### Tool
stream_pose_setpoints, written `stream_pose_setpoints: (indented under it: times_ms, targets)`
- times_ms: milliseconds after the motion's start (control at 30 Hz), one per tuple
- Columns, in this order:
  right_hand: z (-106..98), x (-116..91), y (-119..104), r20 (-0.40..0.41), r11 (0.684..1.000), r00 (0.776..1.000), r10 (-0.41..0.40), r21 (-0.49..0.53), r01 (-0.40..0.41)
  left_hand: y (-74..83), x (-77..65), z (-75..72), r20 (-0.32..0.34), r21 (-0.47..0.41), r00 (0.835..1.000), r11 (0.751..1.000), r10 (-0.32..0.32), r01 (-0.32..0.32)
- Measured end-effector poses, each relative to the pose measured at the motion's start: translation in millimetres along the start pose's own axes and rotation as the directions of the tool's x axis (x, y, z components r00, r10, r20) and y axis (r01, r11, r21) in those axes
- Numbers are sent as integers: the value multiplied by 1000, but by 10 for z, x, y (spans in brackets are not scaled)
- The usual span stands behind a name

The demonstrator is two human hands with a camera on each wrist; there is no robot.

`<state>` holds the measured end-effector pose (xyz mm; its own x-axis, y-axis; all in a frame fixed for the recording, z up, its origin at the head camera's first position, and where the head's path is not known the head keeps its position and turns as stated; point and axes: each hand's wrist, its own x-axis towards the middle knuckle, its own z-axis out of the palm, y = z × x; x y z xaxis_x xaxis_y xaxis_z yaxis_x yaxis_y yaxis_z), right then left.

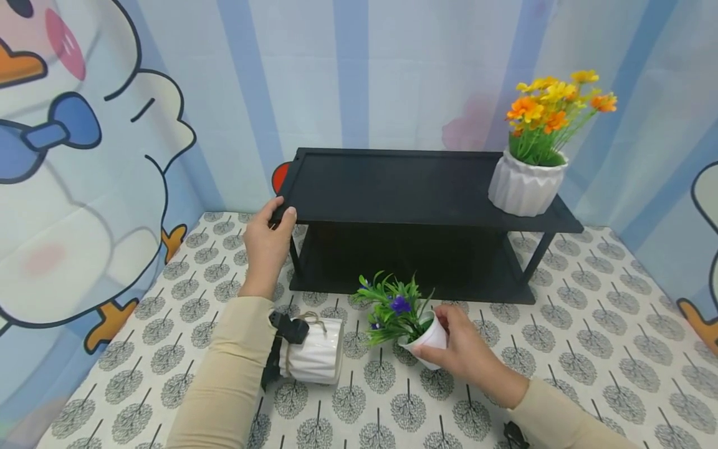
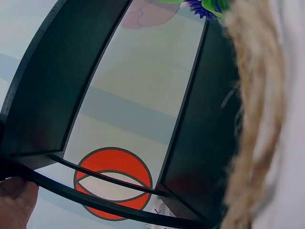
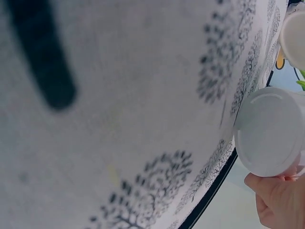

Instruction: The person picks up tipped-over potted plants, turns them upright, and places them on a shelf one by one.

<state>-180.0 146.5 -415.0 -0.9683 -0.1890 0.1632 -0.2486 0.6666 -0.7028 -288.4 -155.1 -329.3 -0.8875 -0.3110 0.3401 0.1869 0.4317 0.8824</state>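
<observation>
My left hand (image 1: 266, 249) grips the left front corner of a black two-tier shelf (image 1: 392, 187). The left wrist view catches only part of that hand (image 2: 16, 202) at the shelf's edge. In my right hand (image 1: 462, 346) is a small white pot (image 1: 433, 340), tilted to the left, with an artificial plant (image 1: 392, 308) of green leaves and purple flowers. The pot's round base (image 3: 269, 133) faces the right wrist camera, fingers beside it. A white ribbed pot (image 1: 316, 355) tied with twine lies on its side by my left forearm.
A white fluted pot (image 1: 527, 184) with yellow and orange flowers (image 1: 552, 106) stands on the shelf top's right end. Tree-print cloth (image 1: 387, 399) covers the table. Behind the shelf hangs a striped blue curtain (image 1: 404, 75) with cartoon figures.
</observation>
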Motion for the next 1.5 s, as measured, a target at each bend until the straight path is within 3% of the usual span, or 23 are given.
stream_pose_setpoints:
  times_ms: [533, 967, 1500]
  targets:
    - [-92, -40, 50, 24, 992, 996, 88, 88, -90, 16, 2, 4, -4, -3, 1000, 1000, -3, 3]
    - [-178, -114, 32, 8, 994, 995, 101, 37, -101, 9, 10, 12, -5, 6, 1000, 1000, 0, 0]
    - [-241, -136, 40, -44, 989, 991, 129, 77, -125, 6, 4, 13, -3, 13, 1000, 1000, 10, -10]
